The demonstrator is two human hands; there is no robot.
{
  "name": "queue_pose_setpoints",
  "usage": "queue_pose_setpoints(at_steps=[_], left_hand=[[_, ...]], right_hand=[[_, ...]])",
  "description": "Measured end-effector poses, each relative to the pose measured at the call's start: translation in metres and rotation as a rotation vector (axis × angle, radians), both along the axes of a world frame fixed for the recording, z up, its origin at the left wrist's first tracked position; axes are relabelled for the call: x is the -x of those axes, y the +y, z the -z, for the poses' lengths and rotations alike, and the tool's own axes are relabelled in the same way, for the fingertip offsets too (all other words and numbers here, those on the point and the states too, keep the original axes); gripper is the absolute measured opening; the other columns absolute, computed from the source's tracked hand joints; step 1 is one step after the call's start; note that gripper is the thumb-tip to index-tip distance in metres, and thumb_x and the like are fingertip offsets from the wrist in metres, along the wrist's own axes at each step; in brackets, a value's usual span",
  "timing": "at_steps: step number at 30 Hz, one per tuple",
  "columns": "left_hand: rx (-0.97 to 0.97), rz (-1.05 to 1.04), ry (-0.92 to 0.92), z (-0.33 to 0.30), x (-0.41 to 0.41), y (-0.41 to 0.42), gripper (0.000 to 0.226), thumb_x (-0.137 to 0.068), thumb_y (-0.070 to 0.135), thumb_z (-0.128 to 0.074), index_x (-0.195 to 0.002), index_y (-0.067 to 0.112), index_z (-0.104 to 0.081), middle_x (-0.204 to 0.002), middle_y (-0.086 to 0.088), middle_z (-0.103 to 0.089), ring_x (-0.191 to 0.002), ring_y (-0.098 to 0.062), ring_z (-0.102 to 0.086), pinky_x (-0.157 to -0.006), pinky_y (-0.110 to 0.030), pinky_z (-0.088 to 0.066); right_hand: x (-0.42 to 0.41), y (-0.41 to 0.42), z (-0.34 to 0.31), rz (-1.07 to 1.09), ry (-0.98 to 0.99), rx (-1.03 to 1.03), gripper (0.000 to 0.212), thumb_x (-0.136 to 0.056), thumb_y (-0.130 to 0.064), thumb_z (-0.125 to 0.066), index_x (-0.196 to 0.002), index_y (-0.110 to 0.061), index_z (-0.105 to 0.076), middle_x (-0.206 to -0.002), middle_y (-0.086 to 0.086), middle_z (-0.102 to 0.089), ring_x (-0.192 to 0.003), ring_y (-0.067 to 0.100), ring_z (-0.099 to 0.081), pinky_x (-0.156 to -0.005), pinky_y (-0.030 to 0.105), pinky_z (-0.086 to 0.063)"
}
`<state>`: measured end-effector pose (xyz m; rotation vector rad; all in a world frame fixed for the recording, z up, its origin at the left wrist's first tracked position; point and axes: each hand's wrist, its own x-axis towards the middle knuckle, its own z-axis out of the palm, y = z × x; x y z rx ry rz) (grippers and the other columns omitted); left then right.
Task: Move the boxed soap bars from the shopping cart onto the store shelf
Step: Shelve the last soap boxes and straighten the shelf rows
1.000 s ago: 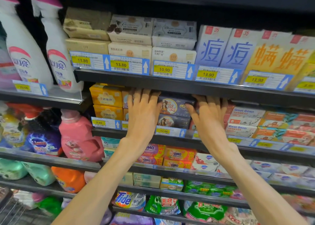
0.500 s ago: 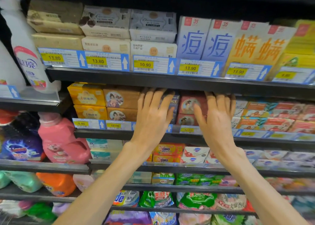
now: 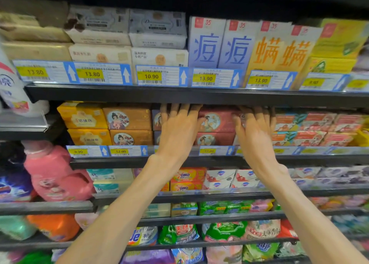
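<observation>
L hand [image 3: 176,131]: flat, fingers straight, pushing on purple soap boxes [image 3: 156,121].
R hand [image 3: 252,131]: flat too, fingers straight, on red soap boxes [image 3: 217,122].
Soap: stacked on 2nd shelf [image 3: 119,161].

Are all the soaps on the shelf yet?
Stacked red soap boxes already sit on the black middle shelf. The left hand and right hand rest flat-fingered against that row, carrying nothing. The cart is out of view, so what remains is unknown.

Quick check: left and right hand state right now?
Left hand: open, straight fingers pressing the purple soap boxes.
Right hand: open, fingers flat against the red soap boxes.
</observation>
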<state>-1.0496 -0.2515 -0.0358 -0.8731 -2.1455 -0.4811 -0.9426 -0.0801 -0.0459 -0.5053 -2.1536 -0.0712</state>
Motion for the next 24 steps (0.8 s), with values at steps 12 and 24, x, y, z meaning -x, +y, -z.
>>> queue_pose_setpoints(at_steps=[12,24], left_hand=[[-0.002,0.028,-0.052,0.000,-0.003,-0.001,0.049,-0.094,0.040,-0.065,-0.137,0.018,-0.059,-0.136,-0.007,-0.062,-0.136,-0.035,-0.048,-0.116,-0.060,-0.031],[0.043,0.485,-0.016,0.024,-0.058,0.000,0.035,-0.100,0.022,-0.057,-0.133,0.013,-0.061,-0.142,-0.006,-0.057,-0.140,-0.028,-0.045,-0.116,-0.051,-0.032]], right_hand=[[-0.003,-0.001,0.000,-0.026,-0.010,0.007,0.044,-0.104,-0.042,-0.041,-0.129,-0.009,-0.058,-0.134,0.014,-0.056,-0.130,0.037,-0.045,-0.118,0.056,-0.023],[-0.073,-0.008,0.017,-0.017,-0.093,0.078,0.048,-0.102,-0.034,-0.048,-0.145,-0.013,-0.047,-0.158,0.009,-0.037,-0.151,0.024,-0.026,-0.122,0.050,-0.019]])
